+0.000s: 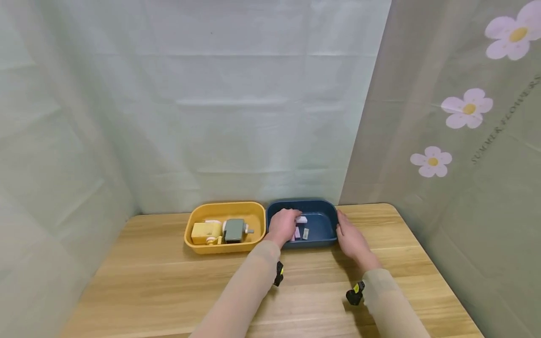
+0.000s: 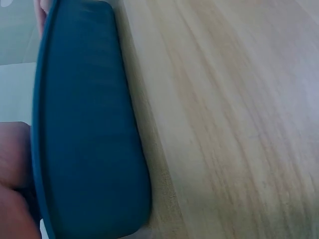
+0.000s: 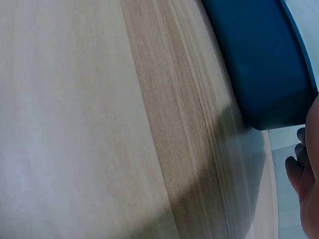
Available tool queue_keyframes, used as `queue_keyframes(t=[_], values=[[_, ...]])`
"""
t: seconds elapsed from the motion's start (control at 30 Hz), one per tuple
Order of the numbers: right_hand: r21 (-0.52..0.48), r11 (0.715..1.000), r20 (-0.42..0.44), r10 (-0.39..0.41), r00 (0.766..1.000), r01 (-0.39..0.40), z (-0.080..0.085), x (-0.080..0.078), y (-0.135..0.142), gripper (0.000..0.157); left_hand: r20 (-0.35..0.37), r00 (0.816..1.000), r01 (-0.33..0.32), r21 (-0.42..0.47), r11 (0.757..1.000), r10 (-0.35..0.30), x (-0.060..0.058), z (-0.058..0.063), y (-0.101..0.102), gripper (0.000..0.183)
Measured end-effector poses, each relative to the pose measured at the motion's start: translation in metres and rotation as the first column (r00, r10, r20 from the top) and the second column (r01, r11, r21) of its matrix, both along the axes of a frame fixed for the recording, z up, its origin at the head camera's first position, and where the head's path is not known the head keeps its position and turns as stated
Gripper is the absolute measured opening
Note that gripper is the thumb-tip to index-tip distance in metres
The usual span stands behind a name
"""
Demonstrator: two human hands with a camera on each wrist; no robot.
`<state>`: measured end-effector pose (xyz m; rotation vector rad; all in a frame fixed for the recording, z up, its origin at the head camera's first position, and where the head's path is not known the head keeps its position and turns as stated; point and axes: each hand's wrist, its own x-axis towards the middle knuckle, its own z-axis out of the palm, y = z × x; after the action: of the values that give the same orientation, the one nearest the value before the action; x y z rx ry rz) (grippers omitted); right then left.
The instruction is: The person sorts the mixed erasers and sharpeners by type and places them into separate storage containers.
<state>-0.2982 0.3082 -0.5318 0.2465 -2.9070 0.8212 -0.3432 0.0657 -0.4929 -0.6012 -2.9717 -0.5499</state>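
Observation:
My left hand (image 1: 283, 226) reaches over the front rim into the dark blue bin (image 1: 323, 243), toward its left end. Right at its fingertips is a small white block (image 1: 301, 219); I cannot tell if the fingers pinch it. Below, on the bin floor, lie a small pink piece (image 1: 297, 233) and a pale flat piece (image 1: 306, 234). My right hand (image 1: 351, 238) rests against the bin's right end, fingers extended along the outside. In the left wrist view, part of the left hand (image 2: 15, 179) shows beyond the bin's rim.
A yellow bin (image 1: 226, 249) stands beside the blue one on the left. It holds a yellow boxy object (image 1: 205, 232) and a grey-green one (image 1: 234, 230) with a short peg. Both bins are at the back of the wooden table (image 1: 169, 291), close to a hanging curtain (image 1: 236, 117).

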Motion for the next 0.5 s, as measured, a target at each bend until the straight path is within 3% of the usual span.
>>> queue_keyframes(t=[0.27, 0.5], values=[[-0.003, 1.000, -0.016, -0.008, 1.000, 0.008, 0.001, -0.002, 0.002, 0.056, -0.046, 0.998, 0.045, -0.036, 0.998, -0.047, 0.001, 0.001, -0.002, 0.034], [-0.014, 1.000, 0.014, -0.012, 1.000, 0.012, 0.000, 0.002, 0.008, 0.057, -0.055, 0.994, 0.095, 0.054, 0.994, -0.092, 0.012, 0.007, -0.007, 0.038]])
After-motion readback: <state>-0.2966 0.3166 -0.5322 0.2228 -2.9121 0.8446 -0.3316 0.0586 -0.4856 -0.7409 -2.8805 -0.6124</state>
